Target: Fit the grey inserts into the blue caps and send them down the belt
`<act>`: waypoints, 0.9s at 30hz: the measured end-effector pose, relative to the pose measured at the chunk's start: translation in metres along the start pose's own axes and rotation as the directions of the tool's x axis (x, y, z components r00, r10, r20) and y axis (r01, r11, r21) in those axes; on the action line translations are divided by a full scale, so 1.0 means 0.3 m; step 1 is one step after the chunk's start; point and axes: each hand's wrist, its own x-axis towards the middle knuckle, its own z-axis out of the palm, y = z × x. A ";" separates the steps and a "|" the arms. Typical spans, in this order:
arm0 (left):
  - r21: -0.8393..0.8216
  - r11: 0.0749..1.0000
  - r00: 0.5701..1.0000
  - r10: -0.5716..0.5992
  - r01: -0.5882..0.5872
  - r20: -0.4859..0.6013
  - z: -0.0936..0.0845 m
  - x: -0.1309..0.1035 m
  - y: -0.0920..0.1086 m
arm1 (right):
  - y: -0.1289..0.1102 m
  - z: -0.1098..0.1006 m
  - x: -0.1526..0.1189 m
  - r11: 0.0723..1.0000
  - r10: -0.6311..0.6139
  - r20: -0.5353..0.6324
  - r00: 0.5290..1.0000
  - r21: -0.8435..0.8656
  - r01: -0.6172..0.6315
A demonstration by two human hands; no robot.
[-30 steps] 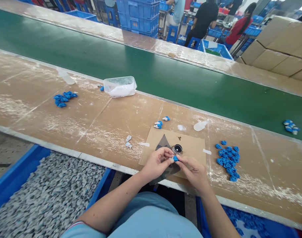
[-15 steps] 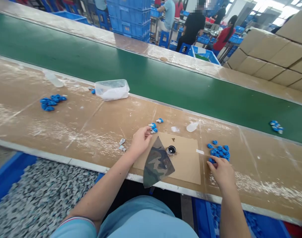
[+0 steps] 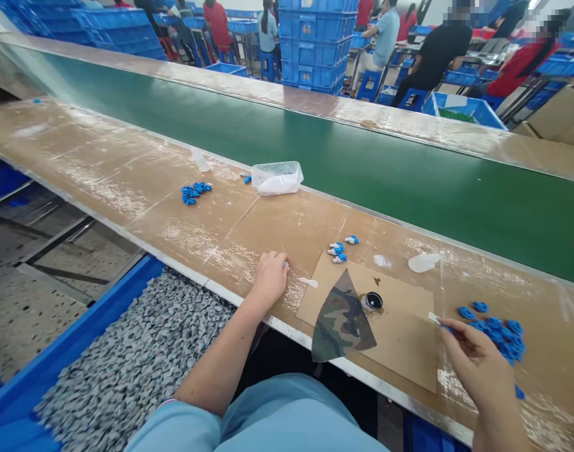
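Note:
My left hand (image 3: 270, 278) is closed on a small grey piece at the table's near side. My right hand (image 3: 475, 358) pinches a small blue piece, mostly hidden by the fingers, beside a pile of blue pieces (image 3: 506, 339). Between my hands lies a cardboard sheet (image 3: 404, 339), bearing a small pot of dark liquid (image 3: 372, 301) and a camouflage cloth (image 3: 341, 323). Several blue-and-grey pieces (image 3: 338, 252) rest at its far left corner. A white tag (image 3: 434, 317) shows by my right fingertips.
Beyond the brown table (image 3: 240, 220) runs a green belt (image 3: 315, 150). A clear tray (image 3: 277, 179) and more blue pieces (image 3: 194, 193) stand farther left. A blue bin of grey pieces (image 3: 140, 364) is below left. People sit in the background.
The view has swung left. My left hand has moved from the blue-and-grey pieces to the grey ones. My right hand has drawn a blue piece from the pile toward the cardboard.

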 end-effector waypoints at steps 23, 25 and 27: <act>-0.879 0.459 0.934 0.243 0.127 0.262 0.192 -0.168 0.236 | -0.281 0.105 0.036 0.932 -0.361 0.218 0.907 0.081 0.352; -0.879 0.458 0.938 0.229 0.130 0.259 0.195 -0.169 0.235 | -0.281 0.100 0.034 0.934 -0.356 0.206 0.912 0.068 0.350; -0.888 0.432 0.938 0.212 0.161 0.274 0.198 -0.170 0.237 | -0.282 0.096 0.030 0.939 -0.345 0.187 0.920 0.066 0.338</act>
